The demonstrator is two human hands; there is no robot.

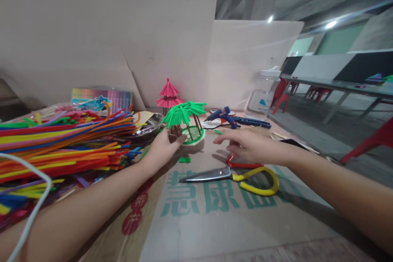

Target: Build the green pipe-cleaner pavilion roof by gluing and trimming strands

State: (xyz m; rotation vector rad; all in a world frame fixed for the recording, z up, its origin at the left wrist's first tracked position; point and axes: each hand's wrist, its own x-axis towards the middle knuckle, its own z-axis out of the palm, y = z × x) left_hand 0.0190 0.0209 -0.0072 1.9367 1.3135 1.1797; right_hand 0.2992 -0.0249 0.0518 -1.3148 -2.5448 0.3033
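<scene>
A small pavilion model (186, 115) stands in the middle of the table, with a bright green pipe-cleaner roof, thin brown posts and a green-rimmed base. My left hand (166, 147) pinches the near left edge of that base between thumb and fingers. To the right, my right hand (248, 145) hovers over the table, its fingers loosely apart and nothing visible in them. A short green pipe-cleaner piece (218, 132) lies just by its fingertips. Below the hand rest scissors (215, 175) with yellow and red handles. Small green pieces (184, 160) lie in front of the model.
Bundles of coloured pipe cleaners (70, 143) cover the left side, with a white cable (46, 188) across them. Behind are a pink pagoda model (168, 94), a metal bowl (150, 127), a marker set (104, 96), a blue glue gun (224, 115) and a plastic bottle (264, 94).
</scene>
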